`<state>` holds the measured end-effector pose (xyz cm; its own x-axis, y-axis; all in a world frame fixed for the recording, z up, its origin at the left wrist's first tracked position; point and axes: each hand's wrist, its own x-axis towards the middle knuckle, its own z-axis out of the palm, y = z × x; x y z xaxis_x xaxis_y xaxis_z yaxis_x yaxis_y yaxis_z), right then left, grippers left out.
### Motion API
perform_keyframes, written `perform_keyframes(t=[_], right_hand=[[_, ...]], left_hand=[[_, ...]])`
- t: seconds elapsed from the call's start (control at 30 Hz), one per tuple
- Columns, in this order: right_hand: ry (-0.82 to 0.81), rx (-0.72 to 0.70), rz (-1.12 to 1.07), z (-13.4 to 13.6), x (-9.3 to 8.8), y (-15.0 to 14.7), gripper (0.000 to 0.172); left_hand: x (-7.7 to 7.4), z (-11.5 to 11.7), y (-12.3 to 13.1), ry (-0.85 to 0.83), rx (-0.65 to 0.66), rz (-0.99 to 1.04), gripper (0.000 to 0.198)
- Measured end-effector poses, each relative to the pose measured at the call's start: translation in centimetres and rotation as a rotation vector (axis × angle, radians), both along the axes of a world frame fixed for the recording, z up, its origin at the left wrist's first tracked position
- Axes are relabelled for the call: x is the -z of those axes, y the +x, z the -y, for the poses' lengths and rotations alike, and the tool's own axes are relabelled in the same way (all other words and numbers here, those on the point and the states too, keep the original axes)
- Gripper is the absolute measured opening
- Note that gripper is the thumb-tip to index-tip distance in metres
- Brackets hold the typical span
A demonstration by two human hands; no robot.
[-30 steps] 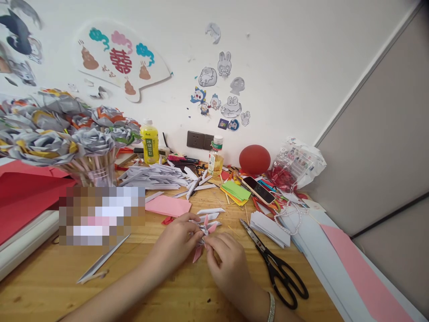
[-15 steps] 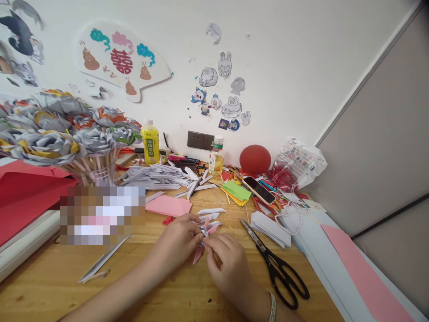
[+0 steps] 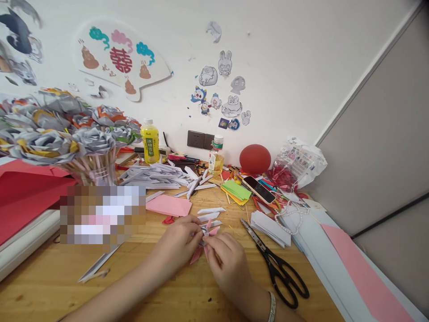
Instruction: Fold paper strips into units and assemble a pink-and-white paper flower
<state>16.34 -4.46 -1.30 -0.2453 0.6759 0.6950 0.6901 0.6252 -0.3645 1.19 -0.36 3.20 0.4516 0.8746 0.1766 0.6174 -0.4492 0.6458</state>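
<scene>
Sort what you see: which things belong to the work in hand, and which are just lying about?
In the work, it seems:
pink-and-white folded paper, pinched by left hand and right hand
folded white strips
pink paper stack

Lying about, apparently:
phone
yellow bottle
round red object
plastic bag

Paper piece [image 3: 213, 231] between left hand [image 3: 181, 239] and right hand [image 3: 229, 259]; scissors [image 3: 272, 260] right of right hand; phone [image 3: 259, 190] behind scissors; 2 bottles [image 3: 150, 145] at back; flowers [image 3: 95, 142] in container [image 3: 104, 177], left.

Phone [image 3: 259, 190] is lying beyond right hand [image 3: 228, 259], plastic bag [image 3: 303, 156] is resting farther right; yellow bottle [image 3: 150, 144] is standing beyond left hand [image 3: 179, 241].
</scene>
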Motion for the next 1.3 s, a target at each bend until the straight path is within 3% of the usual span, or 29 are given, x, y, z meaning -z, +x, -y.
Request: perform_keyframes(t=[0.63,0.93,1.3], right_hand=[[0.036,-0.03,0.012,0.18,-0.6,-0.19,0.023],[0.01,-0.014,0.059,0.06,-0.49,-0.08,0.024],[-0.024,-0.012,0.092,0.15,-0.51,-0.02,0.023]], left_hand=[[0.25,-0.02,0.2,0.161,0.017,-0.1,0.031],[-0.18,0.22,-0.04,0.089,0.017,-0.034,0.031],[0.43,-0.5,-0.29,0.027,-0.015,-0.017,0.029]])
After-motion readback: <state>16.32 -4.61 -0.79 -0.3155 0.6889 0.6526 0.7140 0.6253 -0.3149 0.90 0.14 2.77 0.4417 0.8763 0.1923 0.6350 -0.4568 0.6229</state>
